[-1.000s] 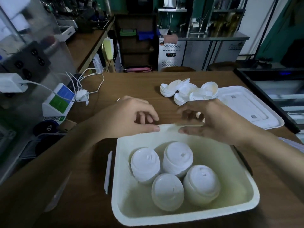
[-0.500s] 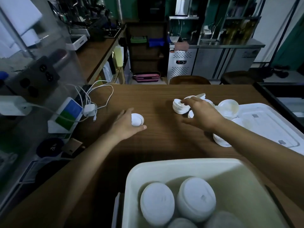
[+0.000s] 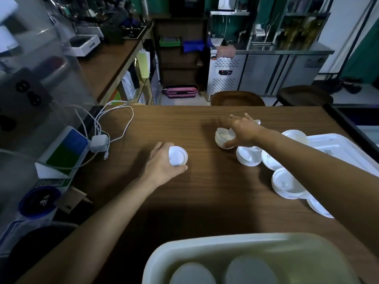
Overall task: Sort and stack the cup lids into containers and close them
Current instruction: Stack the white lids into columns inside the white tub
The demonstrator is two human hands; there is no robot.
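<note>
Cup lids (image 3: 287, 183) lie scattered at three o'clock. Left hand (image 3: 162, 167) grips a single lid (image 3: 178, 156); right hand (image 3: 244, 131), fingers spread, touches a lid stack (image 3: 223, 138) at one o'clock.

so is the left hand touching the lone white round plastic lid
Touching. Head view: the left hand wraps the lone white round plastic lid, with the thumb against its near edge.
</note>
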